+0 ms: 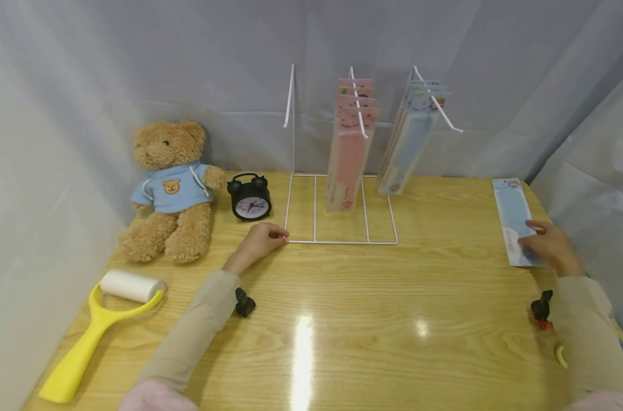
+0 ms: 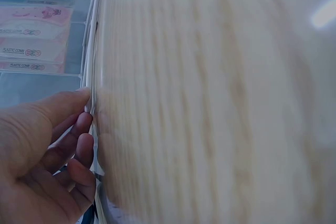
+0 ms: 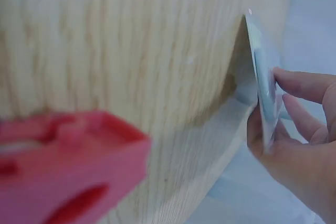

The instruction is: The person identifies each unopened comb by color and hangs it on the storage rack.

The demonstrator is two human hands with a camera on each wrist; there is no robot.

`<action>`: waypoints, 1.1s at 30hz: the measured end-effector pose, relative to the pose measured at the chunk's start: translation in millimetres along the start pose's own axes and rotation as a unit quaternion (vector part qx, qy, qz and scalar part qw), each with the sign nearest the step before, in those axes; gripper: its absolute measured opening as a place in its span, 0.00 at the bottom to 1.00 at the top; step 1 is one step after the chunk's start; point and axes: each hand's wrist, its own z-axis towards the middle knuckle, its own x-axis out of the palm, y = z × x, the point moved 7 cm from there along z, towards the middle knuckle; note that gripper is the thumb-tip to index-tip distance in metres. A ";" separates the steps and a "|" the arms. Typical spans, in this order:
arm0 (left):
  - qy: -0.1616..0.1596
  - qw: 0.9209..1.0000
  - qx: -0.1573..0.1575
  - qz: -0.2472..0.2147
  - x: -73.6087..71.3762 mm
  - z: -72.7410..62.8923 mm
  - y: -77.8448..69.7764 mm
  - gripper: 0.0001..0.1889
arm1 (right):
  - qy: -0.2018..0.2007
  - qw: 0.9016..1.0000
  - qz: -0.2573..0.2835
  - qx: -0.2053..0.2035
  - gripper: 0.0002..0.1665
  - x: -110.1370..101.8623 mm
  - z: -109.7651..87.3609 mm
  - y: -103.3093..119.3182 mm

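Observation:
A white wire display rack (image 1: pixel 342 242) stands at the back of the table. With thumb and fingertips my left hand (image 1: pixel 257 245) pinches its front left corner; the left wrist view shows that hand (image 2: pixel 47 156) at the thin wire. Pink packaged combs (image 1: pixel 350 157) hang from the middle hook and blue ones (image 1: pixel 410 137) from the right hook, while the left hook holds nothing. Over at the table's right side, my right hand (image 1: pixel 553 248) grips another blue packaged comb (image 1: pixel 512 208). In the right wrist view the pack (image 3: pixel 266 93) is tilted up, thumb and fingers around its edge.
A teddy bear (image 1: pixel 180 188) in a blue hoodie sits at the back left, beside a black alarm clock (image 1: pixel 251 200). In front of it lies a yellow-handled lint roller (image 1: pixel 85 342). Grey cloth (image 1: pixel 229 74) hangs behind the wooden table (image 1: pixel 368 331).

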 end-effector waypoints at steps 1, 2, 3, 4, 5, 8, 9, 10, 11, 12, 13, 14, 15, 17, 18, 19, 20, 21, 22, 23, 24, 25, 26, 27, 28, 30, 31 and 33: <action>-0.001 1.000 0.000 -0.001 -0.1 0.0 0.0 0.13 | 0.006 1.000 0.006 -0.003 0.42 0.5 -0.4 1.6; -0.002 1.000 -0.001 -0.002 -0.3 0.1 0.1 0.13 | 0.010 1.000 0.013 -0.004 0.42 1.1 -1.1 3.5; -0.002 1.000 -0.001 -0.002 -0.5 0.0 0.4 0.13 | 0.014 1.000 0.017 -0.007 0.42 1.5 -2.1 5.7; -0.003 1.000 -0.001 -0.001 -0.7 0.2 0.6 0.13 | 0.017 1.000 0.024 -0.010 0.42 2.2 -3.3 7.9; -0.003 1.000 -0.001 -0.001 -0.7 0.3 0.9 0.13 | 0.018 0.999 0.028 -0.014 0.42 2.7 -4.6 10.4; -0.002 1.000 -0.003 -0.002 -0.4 1.0 2.2 0.13 | 0.023 0.999 0.042 -0.021 0.43 4.6 -8.6 17.5; -0.001 1.000 -0.003 -0.002 -0.2 1.1 2.5 0.13 | 0.025 0.998 0.046 -0.023 0.44 5.3 -10.1 19.7; 0.000 1.000 -0.003 -0.002 0.0 1.2 2.6 0.13 | 0.025 0.998 0.051 -0.025 0.44 5.8 -11.5 21.9; 0.001 1.000 -0.004 -0.003 0.2 1.2 2.7 0.13 | 0.026 0.998 0.054 -0.028 0.45 6.2 -12.8 24.0; 0.002 1.000 -0.004 -0.004 0.4 1.3 2.7 0.13 | 0.025 0.998 0.052 -0.035 0.45 6.2 -13.9 26.6; 0.002 1.000 -0.004 -0.005 0.4 1.1 2.6 0.13 | 0.021 0.998 0.050 -0.042 0.45 5.8 -14.9 29.3; 0.002 1.000 -0.002 -0.003 0.3 1.0 2.3 0.13 | 0.017 0.998 0.047 -0.049 0.44 5.1 -15.9 32.1; 0.002 1.000 -0.002 -0.004 0.2 0.9 2.2 0.13 | 0.013 0.997 0.044 -0.058 0.44 4.3 -16.9 35.4; 0.002 1.000 -0.002 -0.004 0.0 0.8 2.2 0.13 | 0.002 0.996 0.047 -0.075 0.43 1.8 -18.4 42.4; 0.002 1.000 -0.001 -0.004 -0.1 0.9 2.2 0.13 | -0.008 0.996 0.049 -0.080 0.42 0.2 -19.2 46.2; 0.001 1.000 -0.002 -0.004 -0.2 1.0 2.5 0.13 | -0.015 0.995 0.057 -0.083 0.42 -1.2 -20.2 49.8; 0.000 1.000 0.000 -0.004 -0.1 1.1 2.5 0.13 | -0.020 0.994 0.068 -0.083 0.42 -2.4 -21.3 53.1; 0.000 1.000 0.000 -0.003 0.0 1.0 2.7 0.13 | -0.026 0.993 0.081 -0.082 0.42 -3.3 -22.8 56.5; 0.000 1.000 0.000 -0.004 0.2 1.3 3.0 0.13 | -0.030 0.992 0.092 -0.081 0.42 -4.2 -24.7 59.8; 0.000 1.000 0.000 -0.005 0.4 1.4 3.1 0.13 | -0.037 0.991 0.100 -0.080 0.42 -4.7 -27.2 63.3; 0.000 1.000 0.001 -0.005 0.7 1.4 3.2 0.12 | -0.043 0.990 0.111 -0.080 0.42 -4.7 -30.0 66.8; 0.000 1.000 0.001 -0.006 0.9 1.3 3.2 0.12 | -0.044 0.988 0.121 -0.083 0.42 -4.2 -33.3 70.3; 0.001 1.000 0.003 -0.005 1.1 1.3 3.1 0.12 | -0.046 0.985 0.138 -0.088 0.43 -3.1 -36.9 74.7; 0.001 1.000 0.003 -0.006 1.2 1.3 3.2 0.12 | -0.048 0.982 0.153 -0.100 0.43 -1.7 -40.9 79.7; 0.001 1.000 0.002 -0.008 1.2 1.4 3.2 0.12 | -0.048 0.978 0.167 -0.116 0.43 0.1 -45.4 85.3; 0.001 1.000 0.004 -0.007 1.2 1.1 3.0 0.12 | -0.043 0.960 0.230 -0.154 0.44 4.2 -54.8 96.4; 0.001 1.000 0.003 -0.007 1.2 1.2 3.0 0.12 | -0.036 0.947 0.266 -0.175 0.44 6.5 -60.0 102.1; 0.000 1.000 0.003 -0.007 1.1 1.2 2.8 0.12 | -0.020 0.917 0.335 -0.215 0.45 11.0 -70.9 112.8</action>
